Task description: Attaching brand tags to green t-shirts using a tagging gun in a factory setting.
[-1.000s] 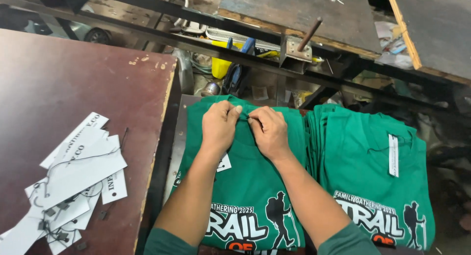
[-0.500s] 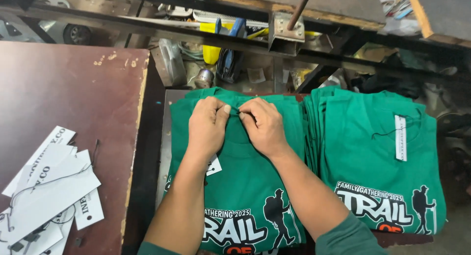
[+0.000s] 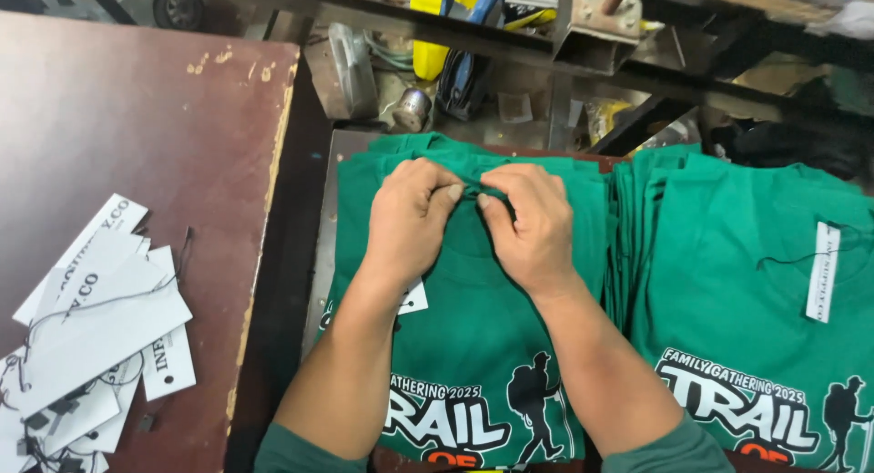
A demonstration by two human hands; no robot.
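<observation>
Here, two bare hands work at the collar of a folded garment.
Left hand: the left hand (image 3: 408, 216) pinches the neckline of the green T-shirt (image 3: 473, 345), its grip narrow, thumb and forefinger pressed on the fabric.
Right hand: the right hand (image 3: 531, 223) meets it at the same collar, fingertips closed tight on the cloth; whether a thin string runs between them cannot be told.
Green T-shirt: it tops a stack lying face up on the worktop, its white, black and orange print toward the wearer.
Small tag: a white tag (image 3: 411, 297) peeks out from under the left wrist, on the shirt.
Second stack: another green stack (image 3: 746, 318) lies just right of the shirt, a long white hang tag (image 3: 822, 271) on its chest.
Loose tags: a heap of white paper tags (image 3: 91, 318) with dark strings lies well left of the shirt, on the brown board (image 3: 146, 136).
Beyond the shirt: a metal frame (image 3: 592, 27) and cluttered tools.
</observation>
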